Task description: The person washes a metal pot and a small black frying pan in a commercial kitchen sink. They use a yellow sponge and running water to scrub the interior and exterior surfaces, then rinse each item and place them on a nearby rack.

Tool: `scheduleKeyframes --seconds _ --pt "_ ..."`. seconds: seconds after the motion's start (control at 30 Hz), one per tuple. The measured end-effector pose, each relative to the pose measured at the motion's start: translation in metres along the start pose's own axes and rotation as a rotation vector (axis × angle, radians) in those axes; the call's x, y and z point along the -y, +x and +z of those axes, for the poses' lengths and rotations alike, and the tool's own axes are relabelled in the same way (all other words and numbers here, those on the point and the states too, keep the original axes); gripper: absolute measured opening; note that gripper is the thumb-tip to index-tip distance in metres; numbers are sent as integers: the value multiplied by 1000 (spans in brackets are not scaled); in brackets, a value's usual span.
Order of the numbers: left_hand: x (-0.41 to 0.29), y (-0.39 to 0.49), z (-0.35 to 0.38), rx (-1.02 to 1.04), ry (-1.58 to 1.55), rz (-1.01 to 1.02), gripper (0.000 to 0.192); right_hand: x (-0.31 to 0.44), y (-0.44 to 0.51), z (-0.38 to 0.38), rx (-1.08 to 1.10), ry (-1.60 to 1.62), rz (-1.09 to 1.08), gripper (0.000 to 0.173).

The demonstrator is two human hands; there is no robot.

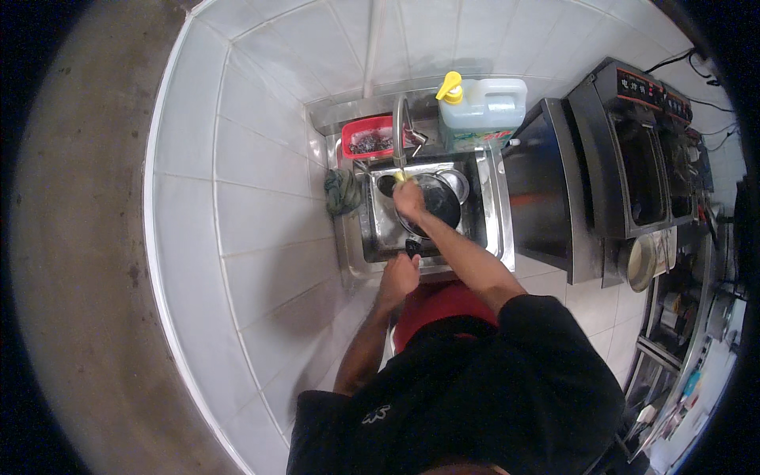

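Note:
My left hand (401, 275) is closed around the black handle of a frying pan (440, 205), low in the metal sink (499, 219). Over the pan's left edge, below the curved faucet (399, 133), my right hand (409, 199) grips a small yellow sponge (400, 176). A round metal dish (456, 185) lies behind the pan on the right. Beside my right hand, on its left, is a small dark round utensil (386, 184). The pan's dark inside looks wet.
A red plastic basin (351, 129) with dark contents stands behind the sink, near a detergent jug (484, 113) with a yellow pump. A dark green cloth (341, 193) drapes the left rim. Tiled walls rise left and behind; an electric fryer (629, 148) stands right.

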State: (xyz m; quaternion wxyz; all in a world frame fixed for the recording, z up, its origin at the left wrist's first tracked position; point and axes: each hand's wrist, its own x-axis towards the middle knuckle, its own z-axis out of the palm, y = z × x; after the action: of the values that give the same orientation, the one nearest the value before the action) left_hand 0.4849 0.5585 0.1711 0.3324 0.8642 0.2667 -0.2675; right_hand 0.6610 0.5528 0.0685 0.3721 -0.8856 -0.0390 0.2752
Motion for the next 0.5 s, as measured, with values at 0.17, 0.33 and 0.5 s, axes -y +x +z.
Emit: scheduleKeyframes --seconds 0.17,0.33,0.5 --pt "3 12 1 -16 45 -1 42 -5 1 -4 13 72 -78 40" --pt "43 41 -22 -103 17 -38 48 -32 -66 -47 324 -269 -602 32" --pt "63 42 -35 -95 -23 18 50 -66 -60 -108 401 -751 -786 43"
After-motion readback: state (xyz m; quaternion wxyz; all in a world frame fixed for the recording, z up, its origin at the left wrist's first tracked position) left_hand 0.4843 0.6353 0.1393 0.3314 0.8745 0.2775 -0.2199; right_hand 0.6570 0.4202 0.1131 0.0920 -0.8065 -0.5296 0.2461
